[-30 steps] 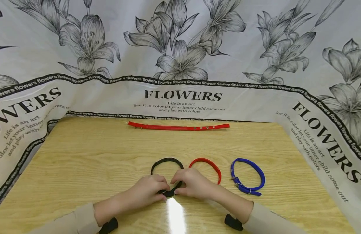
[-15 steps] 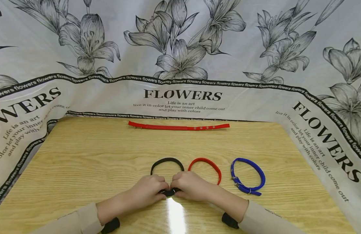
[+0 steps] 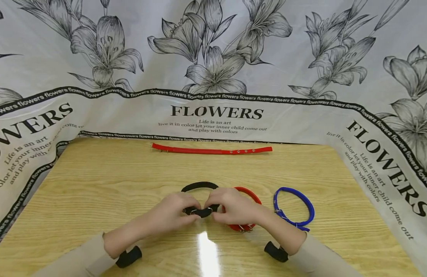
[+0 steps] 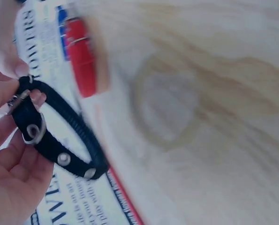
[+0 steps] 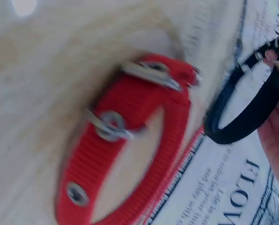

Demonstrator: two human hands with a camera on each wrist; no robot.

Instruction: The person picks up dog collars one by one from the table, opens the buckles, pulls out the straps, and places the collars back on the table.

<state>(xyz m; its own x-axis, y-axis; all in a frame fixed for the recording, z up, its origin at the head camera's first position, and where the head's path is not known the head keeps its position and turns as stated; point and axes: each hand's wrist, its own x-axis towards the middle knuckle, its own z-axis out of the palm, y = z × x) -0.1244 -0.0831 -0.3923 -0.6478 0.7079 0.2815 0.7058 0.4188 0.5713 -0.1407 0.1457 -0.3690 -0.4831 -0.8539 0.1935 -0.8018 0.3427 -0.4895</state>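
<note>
A black buckled collar (image 3: 202, 213), looped closed, is raised off the table between both hands. My left hand (image 3: 171, 209) pinches its front left part near the metal buckle. My right hand (image 3: 231, 206) pinches the strap on the other side of the buckle. In the left wrist view the collar (image 4: 49, 146) shows its metal ring and eyelets, with the left fingers (image 4: 24, 173) under the band. Beneath my right hand lies a looped red collar (image 3: 252, 195), partly hidden; the right wrist view shows this red collar's (image 5: 125, 101) buckle and ring up close.
A looped blue collar (image 3: 306, 207) lies to the right on the wooden table (image 3: 106, 184). Along the back edge stretches a straight, unbuckled red collar (image 3: 196, 151). White cloth (image 3: 286, 123) printed with flowers and lettering hangs behind and at the sides.
Both hands have raised the black collar from the table and shifted it slightly away from the body. The red collar's buckle has come into view below the right hand.
</note>
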